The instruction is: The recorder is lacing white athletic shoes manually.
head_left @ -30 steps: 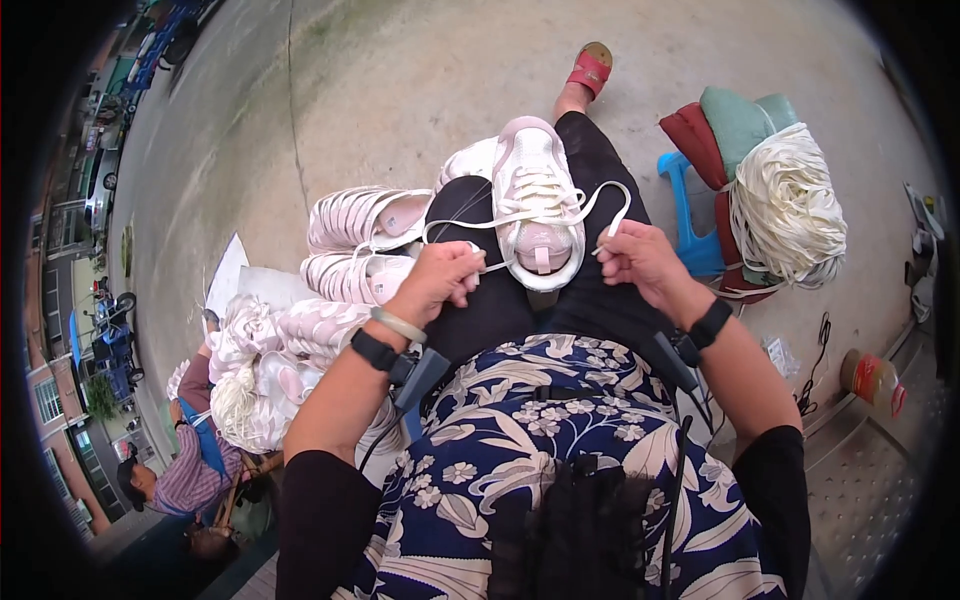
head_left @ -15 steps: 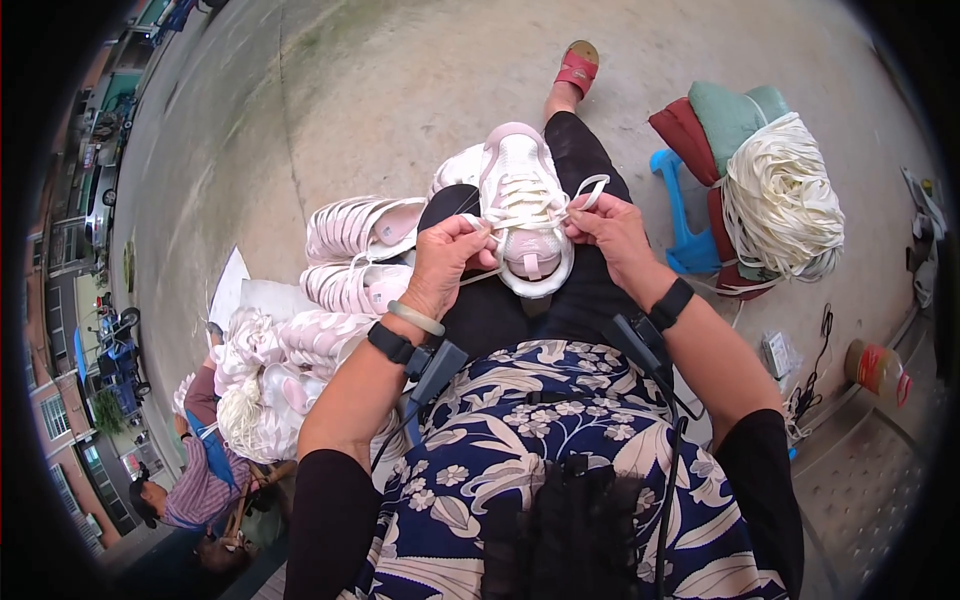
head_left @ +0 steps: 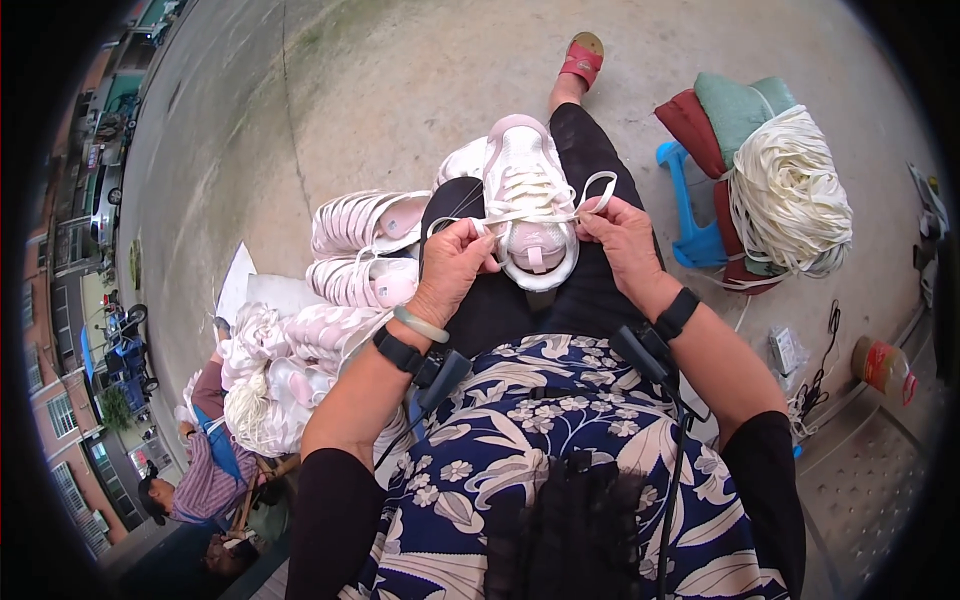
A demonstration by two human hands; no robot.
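A white and pale pink sneaker [head_left: 521, 165] rests on my lap, toe pointing away from me. Its cream shoelace [head_left: 528, 213] runs crosswise over the tongue, drawn out to both sides. My left hand [head_left: 456, 262] pinches one side of the lace beside the shoe's collar, a loop standing out past the fingers. On the other side my right hand [head_left: 618, 235] is closed on the lace too, and a loop rises above its fingertips. Part of another pale shoe [head_left: 462, 163] shows behind the sneaker, by my left knee.
Several laced pale shoes [head_left: 365, 222] lie at my left, with a heap of shoes and laces [head_left: 290, 370] nearer. On the right a bundle of cream laces [head_left: 790, 190] sits with folded cloths over a blue stool [head_left: 690, 215]. A plastic bottle [head_left: 880, 365] lies farther right. Another person [head_left: 205, 475] sits at far left.
Both hands keep hold of the lace and have pulled slightly apart. The loop by my left hand now stands out more. The view has shifted a little.
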